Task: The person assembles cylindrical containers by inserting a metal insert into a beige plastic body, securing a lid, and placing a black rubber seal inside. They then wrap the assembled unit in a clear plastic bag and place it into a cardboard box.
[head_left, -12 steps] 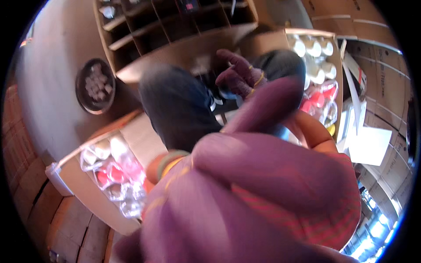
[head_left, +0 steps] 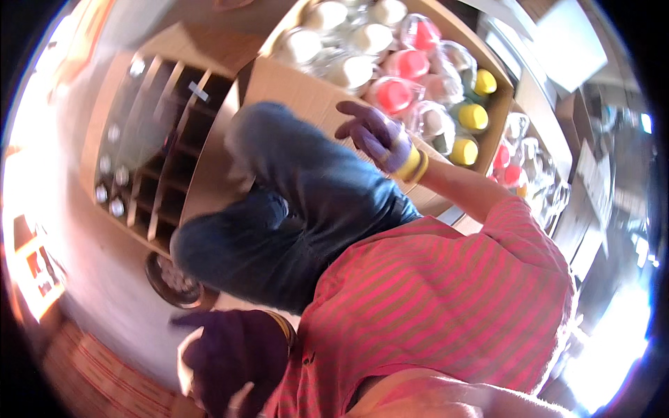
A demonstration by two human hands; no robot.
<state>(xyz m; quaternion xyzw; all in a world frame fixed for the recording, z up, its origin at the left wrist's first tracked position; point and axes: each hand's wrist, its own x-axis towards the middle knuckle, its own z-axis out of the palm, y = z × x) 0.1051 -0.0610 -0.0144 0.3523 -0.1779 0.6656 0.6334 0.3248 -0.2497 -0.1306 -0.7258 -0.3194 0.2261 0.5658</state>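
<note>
My right hand [head_left: 376, 137], in a purple glove with a yellow cuff, hovers by the near wall of a large cardboard box [head_left: 293, 90]. Its fingers are loosely stretched and apart, and nothing shows in them. Packed in that box are bottles with white caps [head_left: 352, 72], red caps [head_left: 395, 96] and yellow caps [head_left: 474, 117], many under clear plastic. My left hand [head_left: 237, 359], in a dark purple glove, is raised at the lower left. Its fingers are spread; I see nothing held, though glare brightens the gaps.
A divided carton [head_left: 143, 188] with a few clear bottles stands beyond my jeans-clad knees [head_left: 279, 202]. Beside it sits a round dark pan [head_left: 164, 289] with pale lumps. Another box of capped bottles [head_left: 516, 174] is at the right, near a white sheet [head_left: 571, 45].
The view has swung round, bringing the right-hand bottle box nearer the middle. My left glove, which filled the foreground, has moved to the lower left; my right hand is now beside the box.
</note>
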